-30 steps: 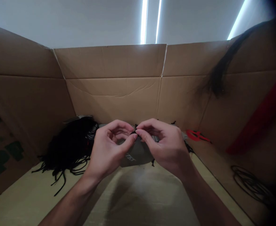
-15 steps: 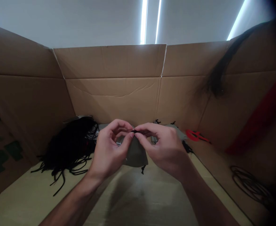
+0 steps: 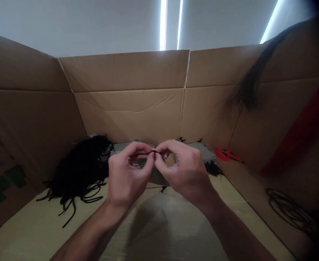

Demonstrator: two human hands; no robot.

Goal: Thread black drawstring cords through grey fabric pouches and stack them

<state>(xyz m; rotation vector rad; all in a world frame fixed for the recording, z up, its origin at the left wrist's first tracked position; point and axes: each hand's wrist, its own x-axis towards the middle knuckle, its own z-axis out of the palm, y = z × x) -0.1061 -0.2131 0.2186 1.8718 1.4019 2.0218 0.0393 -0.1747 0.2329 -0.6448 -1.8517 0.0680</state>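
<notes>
My left hand (image 3: 128,174) and my right hand (image 3: 186,172) meet in the middle, thumbs and fingertips pinched on a thin black cord (image 3: 154,151). Just below and behind the fingers hangs a grey drawstring pouch (image 3: 159,177), mostly covered by my hands. A knotted black cord end (image 3: 163,189) sticks out at its lower edge. Left of my left hand lies a big heap of black cords (image 3: 77,170). Beyond my right hand rests a stack of grey pouches (image 3: 204,150) with black cord ends.
Red-handled scissors (image 3: 226,155) lie right of the pouch stack. Farther right are a coiled dark cable (image 3: 290,212) and a blurred red thing (image 3: 298,134). Dark strands (image 3: 250,87) hang at upper right. Cardboard walls (image 3: 129,103) enclose the pale tabletop (image 3: 94,232).
Both hands stay pinched together on the cord. The grey pouch shows less below my fingers, and its lower edge sits slightly higher. The view has shifted a little.
</notes>
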